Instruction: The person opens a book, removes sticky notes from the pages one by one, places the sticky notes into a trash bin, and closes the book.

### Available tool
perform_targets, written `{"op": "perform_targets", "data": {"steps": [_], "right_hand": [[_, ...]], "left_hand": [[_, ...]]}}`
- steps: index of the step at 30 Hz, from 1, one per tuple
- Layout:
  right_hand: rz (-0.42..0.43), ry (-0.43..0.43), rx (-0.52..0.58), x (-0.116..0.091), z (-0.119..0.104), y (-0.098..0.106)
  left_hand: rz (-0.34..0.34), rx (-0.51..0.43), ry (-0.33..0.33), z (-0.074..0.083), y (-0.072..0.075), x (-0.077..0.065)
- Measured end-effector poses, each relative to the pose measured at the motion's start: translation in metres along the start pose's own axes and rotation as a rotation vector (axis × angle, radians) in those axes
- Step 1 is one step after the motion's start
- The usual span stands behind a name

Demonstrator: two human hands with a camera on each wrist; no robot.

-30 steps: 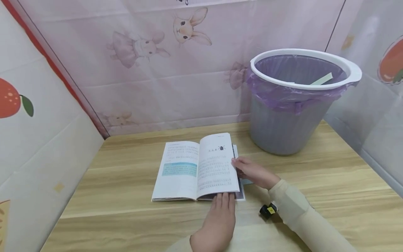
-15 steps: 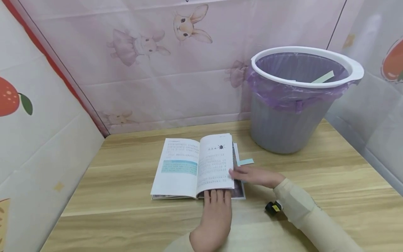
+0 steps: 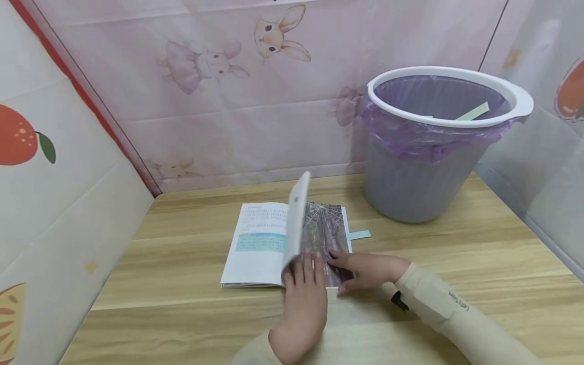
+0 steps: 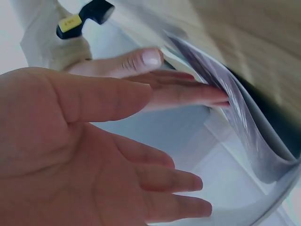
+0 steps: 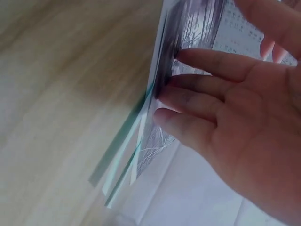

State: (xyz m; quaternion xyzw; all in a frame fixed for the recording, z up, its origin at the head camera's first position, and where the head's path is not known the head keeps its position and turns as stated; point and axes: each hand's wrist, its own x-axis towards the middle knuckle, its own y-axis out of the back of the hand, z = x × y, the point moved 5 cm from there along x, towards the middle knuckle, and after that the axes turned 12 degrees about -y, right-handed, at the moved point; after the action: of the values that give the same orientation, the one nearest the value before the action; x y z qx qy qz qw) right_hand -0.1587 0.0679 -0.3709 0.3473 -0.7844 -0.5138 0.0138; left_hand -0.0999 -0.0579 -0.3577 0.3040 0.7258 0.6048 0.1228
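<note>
An open book (image 3: 255, 271) lies on the table, its left page bearing text and a teal block. A bundle of pages (image 3: 296, 220) stands nearly upright at the spine. Below it a dark spider-web page (image 3: 325, 223) shows on the right. My left hand (image 3: 303, 309) rests with straight, spread fingers at the lower end of the raised pages. On the web page lie the extended fingertips of my right hand (image 3: 371, 271); in the right wrist view they touch it near the outer edge. A pale teal paper strip (image 3: 359, 234) sticks out beyond that edge.
A grey bin (image 3: 410, 177) with a purple liner and white rim stands at the back right. Inside it a pale green strip (image 3: 474, 111) shows. Printed wall sheets border the wooden table (image 3: 182, 324) behind and at both sides. A black device (image 3: 400, 301) sits at my right wrist.
The right-hand pages have swung up and left toward the spine, uncovering the web page. My left hand has shifted slightly left, while my right hand has moved from the page edge onto the web page.
</note>
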Motion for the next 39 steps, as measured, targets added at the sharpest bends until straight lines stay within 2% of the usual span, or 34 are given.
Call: {"op": "perform_targets", "data": {"steps": [4,8,10,14,18,22,27,31,33,36,39], "right_hand": [[0.008,-0.018,-0.028,-0.001,-0.005,-0.001],[0.0,-0.032,-0.02,-0.002,-0.005,-0.001],[-0.003,-0.04,-0.015,-0.002,-0.005,-0.001],[0.002,-0.042,-0.015,-0.002,-0.003,-0.003],[0.004,-0.034,-0.018,-0.001,-0.001,-0.004],[0.003,-0.036,-0.016,-0.001,-0.001,-0.004],[0.011,-0.03,-0.023,-0.003,-0.002,-0.003],[0.02,-0.018,-0.034,-0.005,-0.002,-0.003],[0.024,-0.006,-0.041,-0.005,-0.002,-0.003],[0.024,0.012,-0.049,-0.005,0.002,-0.002],[0.046,0.045,-0.036,-0.005,0.01,0.005]], "left_hand": [[-0.07,-0.038,0.023,-0.01,0.0,0.003],[-0.074,-0.066,0.045,-0.018,-0.006,0.005],[-0.085,-0.11,0.065,-0.022,-0.01,0.007],[-0.174,-0.176,0.098,-0.03,-0.018,0.008],[-0.24,-0.185,0.083,-0.034,-0.025,0.01],[-0.238,-0.175,0.053,-0.036,-0.026,0.011],[-0.159,-0.118,-0.019,-0.04,-0.026,0.013],[-0.119,-0.165,-0.055,-0.046,-0.027,0.015],[-0.124,-0.216,-0.063,-0.049,-0.029,0.016],[-0.17,-0.276,-0.069,-0.053,-0.032,0.017],[-0.197,-0.297,-0.078,-0.055,-0.033,0.019]]}}
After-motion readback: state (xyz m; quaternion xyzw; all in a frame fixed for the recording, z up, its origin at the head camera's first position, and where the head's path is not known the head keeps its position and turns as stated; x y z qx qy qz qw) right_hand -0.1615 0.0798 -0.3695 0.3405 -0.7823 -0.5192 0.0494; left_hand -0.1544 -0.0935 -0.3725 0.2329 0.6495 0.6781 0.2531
